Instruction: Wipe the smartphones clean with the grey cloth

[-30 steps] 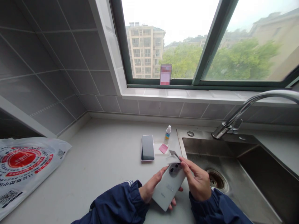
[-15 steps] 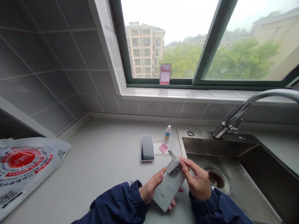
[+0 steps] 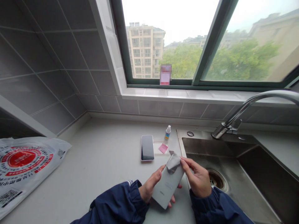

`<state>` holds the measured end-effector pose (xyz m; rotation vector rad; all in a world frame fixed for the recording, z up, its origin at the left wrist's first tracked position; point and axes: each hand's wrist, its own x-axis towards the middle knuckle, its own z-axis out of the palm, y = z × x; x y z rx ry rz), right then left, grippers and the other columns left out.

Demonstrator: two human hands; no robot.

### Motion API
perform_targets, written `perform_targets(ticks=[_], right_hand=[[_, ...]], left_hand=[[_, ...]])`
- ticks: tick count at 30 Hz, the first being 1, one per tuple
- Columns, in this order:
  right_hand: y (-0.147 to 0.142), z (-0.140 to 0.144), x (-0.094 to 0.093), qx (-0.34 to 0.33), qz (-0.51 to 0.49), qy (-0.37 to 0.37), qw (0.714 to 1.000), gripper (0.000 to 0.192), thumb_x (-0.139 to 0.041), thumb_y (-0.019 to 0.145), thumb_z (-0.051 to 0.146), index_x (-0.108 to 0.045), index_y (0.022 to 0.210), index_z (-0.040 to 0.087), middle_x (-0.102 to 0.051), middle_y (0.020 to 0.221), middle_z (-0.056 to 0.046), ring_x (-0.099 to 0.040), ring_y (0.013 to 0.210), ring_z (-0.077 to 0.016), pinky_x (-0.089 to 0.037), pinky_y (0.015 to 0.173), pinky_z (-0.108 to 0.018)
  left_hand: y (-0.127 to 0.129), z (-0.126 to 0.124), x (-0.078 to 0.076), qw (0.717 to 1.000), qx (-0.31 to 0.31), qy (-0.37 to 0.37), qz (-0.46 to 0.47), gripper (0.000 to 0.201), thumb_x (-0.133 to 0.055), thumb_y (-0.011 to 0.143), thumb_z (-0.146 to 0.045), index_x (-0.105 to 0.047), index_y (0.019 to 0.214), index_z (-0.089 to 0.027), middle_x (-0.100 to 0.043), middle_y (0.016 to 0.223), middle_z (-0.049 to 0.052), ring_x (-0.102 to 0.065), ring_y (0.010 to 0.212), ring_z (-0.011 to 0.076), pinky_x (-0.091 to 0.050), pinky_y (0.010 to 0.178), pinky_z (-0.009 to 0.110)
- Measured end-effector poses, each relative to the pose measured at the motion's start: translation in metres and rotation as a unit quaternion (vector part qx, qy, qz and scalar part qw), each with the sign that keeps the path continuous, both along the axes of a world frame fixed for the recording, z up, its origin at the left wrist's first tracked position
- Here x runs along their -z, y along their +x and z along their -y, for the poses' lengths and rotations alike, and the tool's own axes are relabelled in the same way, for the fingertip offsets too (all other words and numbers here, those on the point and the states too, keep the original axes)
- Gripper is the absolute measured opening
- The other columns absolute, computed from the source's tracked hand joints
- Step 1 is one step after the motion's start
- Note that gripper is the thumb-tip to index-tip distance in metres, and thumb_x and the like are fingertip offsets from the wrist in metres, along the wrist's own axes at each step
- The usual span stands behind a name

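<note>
One pale phone (image 3: 166, 189) was held just left of the sink (image 3: 202, 134): the left hand (image 3: 149, 185) gripped its sides, while the right hand (image 3: 198, 179) pinched the edge of a grey cloth (image 3: 174, 162) lying over its far end. Light, even pressure and a steady left hold probably suited this best.

1. Pale, faintly greenish phone (image 3: 166, 187) with small dark lettering; the cloth (image 3: 174, 161) over its far end is grey.
2. Navy sleeves (image 3: 116, 203), white stripes on the left one.
3. Farther off, a black-screened handset (image 3: 147, 147), pale-rimmed.
4. Pink square (image 3: 163, 148); white bottle (image 3: 168, 132), blue-and-yellow label.
5. Whitish worktop (image 3: 93, 168); left, a white bag (image 3: 48, 165) printed red and black.
</note>
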<state>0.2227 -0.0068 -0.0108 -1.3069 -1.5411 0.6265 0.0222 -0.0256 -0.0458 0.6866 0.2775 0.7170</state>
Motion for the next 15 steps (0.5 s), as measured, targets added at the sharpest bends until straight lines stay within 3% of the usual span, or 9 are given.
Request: perform_targets(ticks=[5, 15], right_hand=[[-0.002, 0.002, -0.003, -0.008, 0.003, 0.018, 1.0, 0.024, -0.059, 0.091, 0.038, -0.075, 0.102, 0.022, -0.075, 0.1, -0.006, -0.072, 0.087, -0.0213, -0.057, 0.078, -0.026], [-0.004, 0.003, -0.013, -0.09, 0.043, 0.058, 0.993, 0.022, -0.051, 0.096, 0.028, -0.069, 0.109, 0.023, -0.072, 0.103, -0.006, -0.069, 0.093, -0.0197, -0.055, 0.082, -0.027]], left_hand=[[-0.001, -0.002, -0.004, 0.998, 0.049, 0.007, -0.023, 0.068, -0.048, 0.085, -0.064, -0.035, 0.139, -0.024, -0.066, 0.111, 0.019, -0.071, 0.07, 0.0227, -0.056, 0.056, 0.033], [-0.002, 0.001, -0.014, 0.997, 0.058, 0.028, -0.048, 0.068, -0.055, 0.083, -0.061, -0.04, 0.136, -0.022, -0.066, 0.11, 0.02, -0.071, 0.068, 0.0214, -0.055, 0.055, 0.031]])
